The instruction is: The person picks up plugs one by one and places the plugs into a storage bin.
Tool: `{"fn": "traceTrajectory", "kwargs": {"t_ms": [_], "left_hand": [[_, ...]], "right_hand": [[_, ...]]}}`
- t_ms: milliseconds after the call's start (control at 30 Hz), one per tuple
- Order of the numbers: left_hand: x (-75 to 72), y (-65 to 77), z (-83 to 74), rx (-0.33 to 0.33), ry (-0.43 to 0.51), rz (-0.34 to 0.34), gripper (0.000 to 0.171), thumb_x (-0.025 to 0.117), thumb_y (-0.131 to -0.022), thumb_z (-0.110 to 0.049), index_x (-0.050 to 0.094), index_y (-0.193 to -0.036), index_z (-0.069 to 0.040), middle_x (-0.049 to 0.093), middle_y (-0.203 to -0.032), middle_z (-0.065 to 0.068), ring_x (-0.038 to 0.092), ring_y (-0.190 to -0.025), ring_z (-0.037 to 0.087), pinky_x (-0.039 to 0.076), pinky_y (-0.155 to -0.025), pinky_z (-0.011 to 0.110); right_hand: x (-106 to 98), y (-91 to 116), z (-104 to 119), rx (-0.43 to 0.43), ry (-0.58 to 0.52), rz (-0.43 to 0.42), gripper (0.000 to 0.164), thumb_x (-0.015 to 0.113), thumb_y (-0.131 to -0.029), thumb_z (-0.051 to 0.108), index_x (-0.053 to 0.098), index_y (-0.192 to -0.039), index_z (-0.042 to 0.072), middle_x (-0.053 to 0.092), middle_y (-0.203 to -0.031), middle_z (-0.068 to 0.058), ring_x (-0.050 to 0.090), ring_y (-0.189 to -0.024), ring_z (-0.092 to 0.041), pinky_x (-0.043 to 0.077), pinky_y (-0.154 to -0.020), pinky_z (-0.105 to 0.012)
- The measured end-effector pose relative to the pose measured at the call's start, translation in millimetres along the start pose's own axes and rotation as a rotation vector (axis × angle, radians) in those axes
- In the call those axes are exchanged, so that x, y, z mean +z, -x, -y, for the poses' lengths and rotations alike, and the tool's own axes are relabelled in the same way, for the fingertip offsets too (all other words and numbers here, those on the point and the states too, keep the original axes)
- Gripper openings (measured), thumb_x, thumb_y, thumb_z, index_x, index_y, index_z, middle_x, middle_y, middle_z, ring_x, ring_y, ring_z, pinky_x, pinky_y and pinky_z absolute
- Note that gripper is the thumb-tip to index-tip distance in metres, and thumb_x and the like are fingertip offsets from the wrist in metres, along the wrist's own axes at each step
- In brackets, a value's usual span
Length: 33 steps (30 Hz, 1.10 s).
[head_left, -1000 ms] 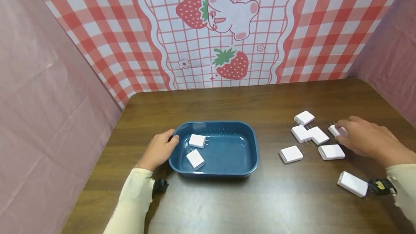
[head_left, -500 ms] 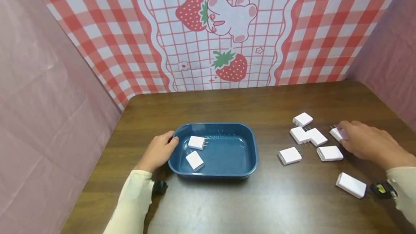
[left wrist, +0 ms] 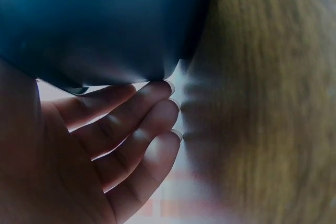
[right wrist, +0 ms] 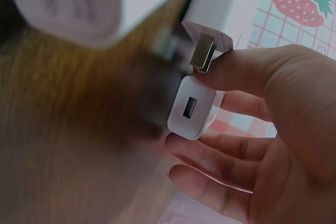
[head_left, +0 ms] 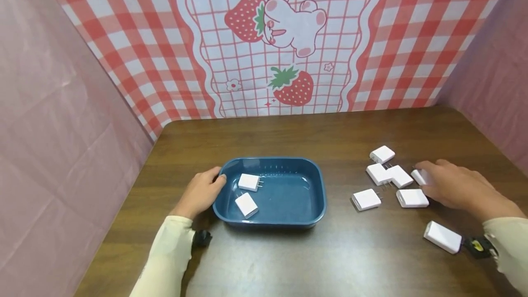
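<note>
Blue tray (head_left: 288, 198), centre of wooden table (head_left: 330, 260): held two white adapters (head_left: 249, 182) at its left end; left hand (head_left: 199, 195) gripped the left rim, thumb over, fingers outside. One held adapter (right wrist: 193, 107), right side: pinched between thumb and fingers of right hand (head_left: 459, 188). Six loose adapters (head_left: 366, 200): lay nearby, left and near.

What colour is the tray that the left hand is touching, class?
The tray is dark blue, seen best in the head view.

Blue tray (head_left: 284, 200), rounded corners, upright on desk (head_left: 284, 265); two white chargers (head_left: 249, 182) lying inside, left end. Third charger (right wrist: 191, 107), port showing, between right-hand fingers (right wrist: 197, 153); six more chargers (head_left: 412, 198) scattered near.
</note>
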<state>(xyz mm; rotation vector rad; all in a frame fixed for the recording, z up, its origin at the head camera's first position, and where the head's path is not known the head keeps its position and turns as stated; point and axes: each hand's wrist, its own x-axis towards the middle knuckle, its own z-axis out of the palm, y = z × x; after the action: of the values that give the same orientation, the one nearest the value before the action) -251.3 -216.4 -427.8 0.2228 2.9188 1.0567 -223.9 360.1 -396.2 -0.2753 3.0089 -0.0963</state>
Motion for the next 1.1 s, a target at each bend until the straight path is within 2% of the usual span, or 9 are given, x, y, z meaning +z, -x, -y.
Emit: {"fn": "traceTrajectory", "kwargs": {"t_ms": [267, 567, 900, 1100], "left_hand": [[-0.8, -0.3, -0.6, -0.008, 0.001, 0.0, 0.039, 0.047, -0.103, -0.034, 0.063, -0.13, -0.01, 0.067, -0.121, 0.01, 0.062, -0.103, 0.027, 0.048, -0.096, 0.054], [-2.4, -1.1, -3.2, -0.003, -0.001, 0.007, 0.038, 0.047, -0.103, -0.034, 0.064, -0.129, -0.011, 0.068, -0.119, 0.008, 0.062, -0.101, 0.026, 0.048, -0.096, 0.052], [-0.2, -0.8, -0.4, 0.01, -0.013, -0.005, 0.034, 0.048, -0.103, -0.034, 0.066, -0.122, -0.013, 0.068, -0.112, 0.006, 0.061, -0.096, 0.025, 0.049, -0.092, 0.05], [-0.6, -0.2, 0.5, 0.012, -0.005, -0.009, 0.035, 0.048, -0.103, -0.035, 0.066, -0.123, -0.012, 0.068, -0.112, 0.006, 0.061, -0.095, 0.025, 0.05, -0.091, 0.05]], "right_hand": [[-1.0, -3.5, 6.9, -0.037, -0.039, -0.042, 0.055, 0.076, -0.085, 0.025, 0.052, -0.128, 0.0, 0.059, -0.101, -0.025, 0.063, -0.081, -0.037, 0.049, -0.061, -0.057], [-5.5, -5.0, 13.6, -0.039, -0.039, -0.049, 0.058, 0.077, -0.086, 0.028, 0.051, -0.131, 0.002, 0.058, -0.111, -0.029, 0.061, -0.096, -0.047, 0.049, -0.066, -0.061], [-10.3, -3.7, 21.9, -0.015, -0.011, -0.058, 0.06, 0.078, -0.085, 0.029, 0.052, -0.131, 0.002, 0.058, -0.106, -0.026, 0.063, -0.086, -0.042, 0.049, -0.063, -0.061], [-18.5, -3.4, 38.4, -0.054, -0.008, -0.108, 0.059, 0.078, -0.085, 0.028, 0.054, -0.133, 0.004, 0.059, -0.109, -0.025, 0.063, -0.086, -0.036, 0.049, -0.061, -0.059]]}}
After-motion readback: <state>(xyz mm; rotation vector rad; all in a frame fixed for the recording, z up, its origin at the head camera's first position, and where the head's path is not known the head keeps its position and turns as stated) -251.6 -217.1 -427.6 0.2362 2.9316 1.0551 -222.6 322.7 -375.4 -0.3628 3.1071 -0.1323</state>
